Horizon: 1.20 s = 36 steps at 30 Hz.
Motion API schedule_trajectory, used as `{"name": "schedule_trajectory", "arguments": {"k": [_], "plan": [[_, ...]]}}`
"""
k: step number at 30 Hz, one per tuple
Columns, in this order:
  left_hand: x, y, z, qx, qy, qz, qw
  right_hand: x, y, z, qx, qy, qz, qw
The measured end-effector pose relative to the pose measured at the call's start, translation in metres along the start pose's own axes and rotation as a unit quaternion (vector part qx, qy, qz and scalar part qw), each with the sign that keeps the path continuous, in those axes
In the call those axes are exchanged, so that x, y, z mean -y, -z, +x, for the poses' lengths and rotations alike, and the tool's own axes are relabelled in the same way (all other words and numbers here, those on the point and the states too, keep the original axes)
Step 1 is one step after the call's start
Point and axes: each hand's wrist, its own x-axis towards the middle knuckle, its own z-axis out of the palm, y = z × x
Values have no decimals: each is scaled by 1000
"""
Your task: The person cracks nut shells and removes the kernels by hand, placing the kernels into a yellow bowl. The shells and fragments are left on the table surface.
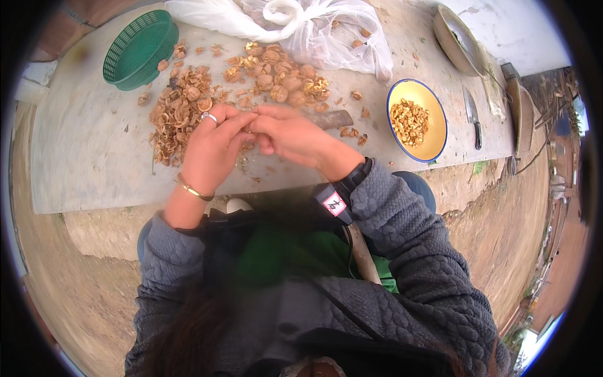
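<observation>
A green slatted plastic basket (141,53) is sitting at the far left on the wide, pale grey tabletop (88,147). To its right, a loose pile of broken brown walnut shells (182,103) is spreading toward the person. The left hand (213,147), wearing a silver-coloured ring and, at the wrist, a thin gold-coloured bangle, is hovering just beside the pile's near right edge, its fingers bending inward. Its fingertips are meeting those of the right hand (295,135); both hands are keeping their fingers close together, but whether they are pinching anything cannot be told, since the fingers are hiding the spot. Just beyond the hands, a heap of round brown walnuts (286,78) is lying on the tabletop, some cracked and showing pale insides. Behind the heap, a translucent white plastic bag (342,38) is resting crumpled, and a short brown piece of wood (333,119) is lying beyond the right hand. Farther right, a round yellow bowl with a blue rim (438,129) is holding golden-brown walnut kernels (409,122). Beyond it, a black-handled metal knife (476,122) is lying with its blade pointing away from the person.
</observation>
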Motion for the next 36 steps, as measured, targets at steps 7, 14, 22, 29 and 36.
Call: {"name": "schedule_trajectory", "arguments": {"k": [7, 14, 22, 29, 36], "plan": [[6, 2, 0, 46, 41, -18, 998, -4, 1, 1, -9, -23, -40, 999], [13, 16, 5, 31, 234, -313, 920, 1, 4, 4, -6, -25, 93, 995], [9, 14, 2, 22, 44, 4, 999, -1, 8, 1, -4, 5, -3, 1000], [10, 11, 1, 41, -11, 33, 999, -7, 13, 5, 40, 1, 11, 999], [10, 13, -1, 56, 11, 31, 998, -7, 11, 6, 24, -29, 18, 999]]}}
